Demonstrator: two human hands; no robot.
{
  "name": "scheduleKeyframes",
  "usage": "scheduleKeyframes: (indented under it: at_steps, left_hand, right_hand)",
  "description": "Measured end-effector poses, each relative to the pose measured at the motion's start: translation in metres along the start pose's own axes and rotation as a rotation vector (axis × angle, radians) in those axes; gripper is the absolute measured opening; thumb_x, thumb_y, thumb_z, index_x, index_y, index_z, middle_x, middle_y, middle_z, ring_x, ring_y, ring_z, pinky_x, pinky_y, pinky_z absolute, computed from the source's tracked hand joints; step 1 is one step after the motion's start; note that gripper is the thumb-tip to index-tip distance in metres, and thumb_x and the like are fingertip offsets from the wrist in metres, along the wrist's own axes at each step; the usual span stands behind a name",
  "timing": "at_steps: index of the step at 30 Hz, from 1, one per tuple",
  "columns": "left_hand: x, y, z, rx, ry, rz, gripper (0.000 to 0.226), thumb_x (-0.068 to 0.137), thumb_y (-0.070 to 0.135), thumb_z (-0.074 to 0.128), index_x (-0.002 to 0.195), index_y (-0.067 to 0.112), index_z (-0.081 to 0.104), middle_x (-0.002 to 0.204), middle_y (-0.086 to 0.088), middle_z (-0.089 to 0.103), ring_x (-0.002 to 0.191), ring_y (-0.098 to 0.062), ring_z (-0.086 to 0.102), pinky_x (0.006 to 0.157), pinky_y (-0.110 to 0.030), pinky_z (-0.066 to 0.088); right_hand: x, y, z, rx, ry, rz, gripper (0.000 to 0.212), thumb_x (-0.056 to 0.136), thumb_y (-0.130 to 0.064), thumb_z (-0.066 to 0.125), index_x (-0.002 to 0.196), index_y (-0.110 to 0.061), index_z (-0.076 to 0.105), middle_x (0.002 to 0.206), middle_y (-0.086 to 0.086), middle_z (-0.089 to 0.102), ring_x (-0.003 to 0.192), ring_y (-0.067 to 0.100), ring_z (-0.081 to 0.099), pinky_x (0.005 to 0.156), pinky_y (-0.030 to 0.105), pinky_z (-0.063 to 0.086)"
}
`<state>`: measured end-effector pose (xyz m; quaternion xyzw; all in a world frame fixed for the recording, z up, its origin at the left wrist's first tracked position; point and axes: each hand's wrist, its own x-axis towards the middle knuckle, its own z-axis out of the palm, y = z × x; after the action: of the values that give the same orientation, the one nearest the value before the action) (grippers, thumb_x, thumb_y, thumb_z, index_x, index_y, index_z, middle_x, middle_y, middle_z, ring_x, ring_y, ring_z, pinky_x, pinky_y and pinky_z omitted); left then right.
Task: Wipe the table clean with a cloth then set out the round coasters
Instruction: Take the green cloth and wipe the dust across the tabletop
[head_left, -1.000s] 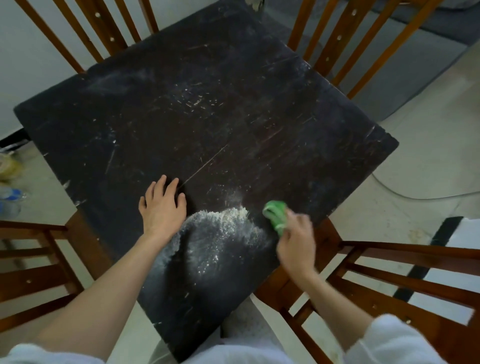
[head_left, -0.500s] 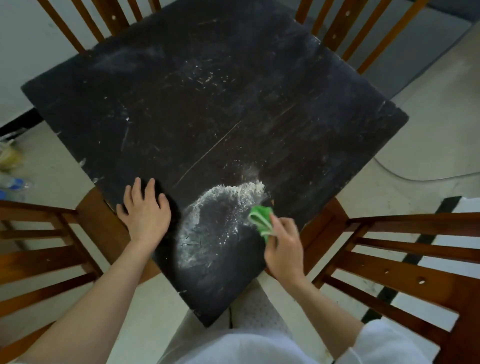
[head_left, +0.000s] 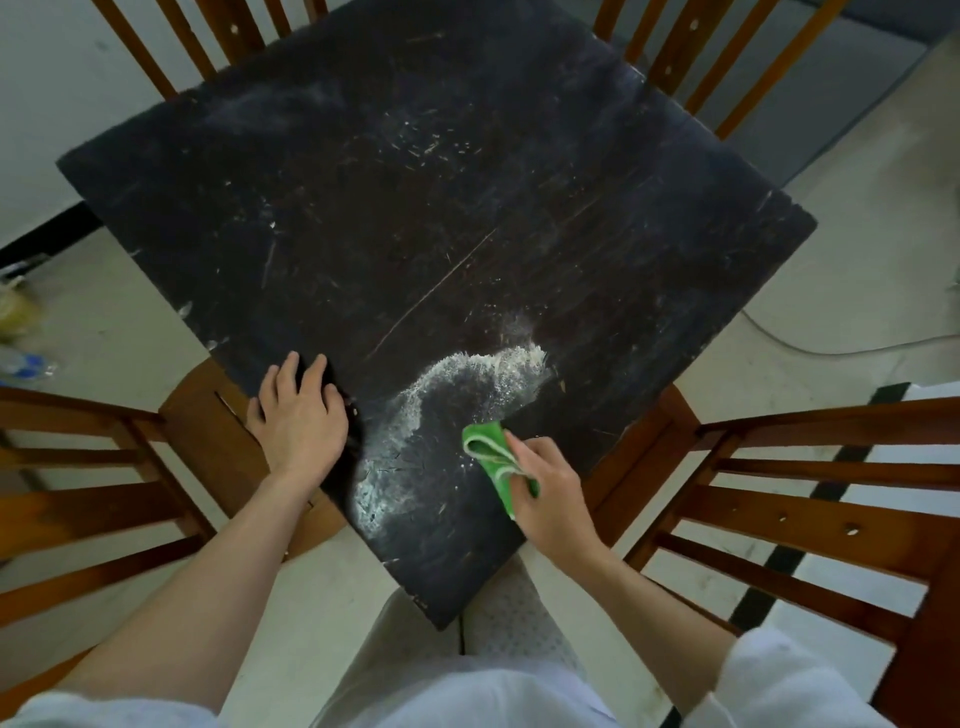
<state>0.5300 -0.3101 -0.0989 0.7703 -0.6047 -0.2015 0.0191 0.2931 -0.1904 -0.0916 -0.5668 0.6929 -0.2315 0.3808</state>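
A dark square wooden table (head_left: 415, 208) fills the view, one corner pointing at me. White powder (head_left: 457, 374) lies in an arc near that corner, with fainter dust further back. My right hand (head_left: 550, 493) grips a folded green cloth (head_left: 491, 452) and presses it on the table just below the powder arc. My left hand (head_left: 298, 415) rests flat on the table's near left edge, fingers straight. No coasters are in view.
Wooden slat-back chairs stand around the table: one at left (head_left: 93, 499), one at right (head_left: 831, 509), two at the back (head_left: 691, 36). A cable (head_left: 831, 348) runs over the pale floor at right. Small items (head_left: 21, 338) lie on the floor at far left.
My right hand has drawn the green cloth toward me along the table, dragging powder into a curved streak. My left hand slid toward the near left edge. The camera tilted slightly.
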Motion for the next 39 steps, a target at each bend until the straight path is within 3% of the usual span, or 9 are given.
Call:
scheduleKeyframes:
  at_steps: [3,8,11,16,23,26,30,33,39]
  left_hand:
    - [-0.001,-0.001,0.001,0.027,0.014,0.017,0.044,0.099,0.031,0.032,0.143,0.025,0.036,0.155,-0.005,0.024,0.144,-0.025,0.013,0.115,-0.049,0.014]
    - [-0.002,-0.001,0.002,0.032,0.036,0.022,0.044,0.099,0.032,0.033,0.142,0.025,0.037,0.154,-0.005,0.026,0.143,-0.024,0.014,0.115,-0.048,0.014]
    - [-0.002,0.000,0.003,0.037,0.038,0.012,0.044,0.098,0.033,0.033,0.142,0.025,0.037,0.154,-0.004,0.026,0.144,-0.023,0.014,0.115,-0.048,0.015]
    - [-0.003,0.002,0.004,0.048,0.027,-0.005,0.045,0.098,0.034,0.033,0.142,0.025,0.037,0.154,-0.005,0.027,0.143,-0.024,0.014,0.114,-0.050,0.017]
    - [-0.002,0.013,0.002,0.011,-0.003,-0.078,0.045,0.098,0.035,0.032,0.141,0.024,0.037,0.154,-0.005,0.024,0.143,-0.027,0.012,0.113,-0.054,0.015]
    - [-0.003,0.016,0.002,0.037,-0.018,-0.087,0.046,0.098,0.035,0.032,0.142,0.021,0.035,0.155,-0.006,0.022,0.144,-0.028,0.010,0.114,-0.055,0.013]
    - [0.000,0.031,-0.002,0.006,-0.038,-0.085,0.047,0.097,0.033,0.037,0.140,0.014,0.037,0.155,-0.009,0.020,0.144,-0.028,0.007,0.114,-0.056,0.010]
    - [0.004,0.047,-0.002,-0.018,-0.036,-0.017,0.047,0.096,0.030,0.037,0.140,0.014,0.036,0.155,-0.009,0.021,0.144,-0.027,0.007,0.114,-0.056,0.007]
    - [0.012,0.078,0.001,-0.031,-0.070,0.076,0.048,0.098,0.032,0.033,0.144,0.018,0.031,0.156,-0.005,0.018,0.145,-0.024,0.007,0.116,-0.054,0.006]
  right_hand:
    - [0.015,-0.002,-0.020,0.046,0.226,0.020,0.050,0.085,0.000,0.057,0.134,-0.008,0.045,0.108,-0.002,0.046,0.088,0.008,0.050,0.075,0.018,0.050]
    - [0.090,0.023,-0.088,-0.042,0.594,0.370,0.048,0.092,-0.007,0.049,0.139,-0.014,0.039,0.119,0.007,0.043,0.099,0.017,0.048,0.084,0.026,0.043]
    - [0.097,0.017,-0.073,-0.153,0.469,0.426,0.043,0.092,-0.007,0.047,0.134,-0.015,0.044,0.119,0.006,0.044,0.105,0.019,0.048,0.080,0.025,0.039]
    - [0.047,-0.009,-0.011,0.015,-0.025,-0.034,0.040,0.087,0.000,0.054,0.125,-0.011,0.054,0.106,-0.005,0.051,0.092,0.010,0.053,0.080,0.020,0.049]
    - [0.092,0.010,-0.086,0.101,0.475,0.323,0.043,0.091,-0.003,0.048,0.133,-0.013,0.046,0.114,0.000,0.043,0.097,0.013,0.049,0.085,0.028,0.043]
    - [0.122,0.020,-0.094,0.007,0.552,0.449,0.042,0.093,-0.006,0.045,0.134,-0.014,0.045,0.120,0.007,0.045,0.102,0.019,0.052,0.085,0.027,0.041]
    - [0.100,0.002,-0.051,-0.228,0.132,0.080,0.047,0.088,-0.004,0.052,0.133,-0.016,0.044,0.115,0.002,0.052,0.098,0.014,0.052,0.082,0.027,0.049]
    - [0.083,-0.004,-0.041,-0.116,-0.125,-0.115,0.044,0.088,-0.003,0.054,0.130,-0.017,0.051,0.111,-0.005,0.056,0.100,0.011,0.055,0.088,0.028,0.050]
    - [0.139,0.026,-0.130,-0.090,0.459,0.283,0.042,0.092,-0.008,0.047,0.134,-0.014,0.044,0.117,0.009,0.049,0.095,0.017,0.051,0.082,0.028,0.042]
